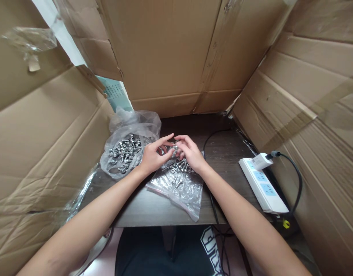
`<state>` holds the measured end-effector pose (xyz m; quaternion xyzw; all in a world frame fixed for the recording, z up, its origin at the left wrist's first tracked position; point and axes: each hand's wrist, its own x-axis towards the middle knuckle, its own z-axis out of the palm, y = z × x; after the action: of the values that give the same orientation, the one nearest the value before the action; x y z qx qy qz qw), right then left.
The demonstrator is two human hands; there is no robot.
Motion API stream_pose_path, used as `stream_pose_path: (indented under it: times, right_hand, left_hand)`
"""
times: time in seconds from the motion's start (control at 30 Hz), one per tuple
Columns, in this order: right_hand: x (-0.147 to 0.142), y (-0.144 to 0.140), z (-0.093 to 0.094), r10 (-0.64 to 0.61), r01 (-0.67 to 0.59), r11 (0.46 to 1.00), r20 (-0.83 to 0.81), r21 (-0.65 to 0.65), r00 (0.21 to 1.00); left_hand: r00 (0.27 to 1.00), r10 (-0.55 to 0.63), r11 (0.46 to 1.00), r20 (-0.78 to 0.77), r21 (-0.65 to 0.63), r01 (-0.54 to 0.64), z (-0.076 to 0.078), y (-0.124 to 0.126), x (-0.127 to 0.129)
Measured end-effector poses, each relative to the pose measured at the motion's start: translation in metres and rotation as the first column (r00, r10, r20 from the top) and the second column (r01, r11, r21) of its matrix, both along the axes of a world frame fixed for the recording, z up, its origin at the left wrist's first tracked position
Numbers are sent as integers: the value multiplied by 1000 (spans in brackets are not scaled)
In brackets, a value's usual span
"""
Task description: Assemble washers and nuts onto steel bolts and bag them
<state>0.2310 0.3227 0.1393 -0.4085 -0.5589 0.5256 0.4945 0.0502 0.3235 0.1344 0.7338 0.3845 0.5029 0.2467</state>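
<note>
My left hand [154, 154] and my right hand [191, 153] meet above a flat clear zip bag [170, 189]. Between their fingertips is a small shiny bolt [175, 146], partly hidden by the fingers. The left thumb and fingers close in on it from one side, with the index finger stretched out above. On the other side, the right thumb and fingers pinch it. Loose bolts [178, 179] lie on the zip bag, several of them under the right hand. Close to the left wrist, an opened plastic bag [107, 155] holds a heap of bolts with washers [127, 149].
A dark wooden table [219, 153] carries everything, walled by cardboard [176, 50] at the back and both sides. To the right lies a white power strip [264, 188] with a plugged-in adapter [261, 161]. A black cable [212, 136] runs behind the right hand.
</note>
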Motion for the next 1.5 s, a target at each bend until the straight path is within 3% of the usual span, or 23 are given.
stream_pose_path:
  times: [0.2,1.07,1.5]
  right_hand:
    - [-1,0,0,-1,1,1000,4,-21,1000]
    - [-2,-3,3,26,-25,1000,55,-17,998]
    - [-2,-2,3,-6,6,1000,4,-13,1000]
  left_hand:
    - [999,-10,998,31,-55,12,0,1,1]
    - [998,-32,996,56,-76,36,-1,0,4]
    - [999,-10,998,50,-69,13,0,-1,4]
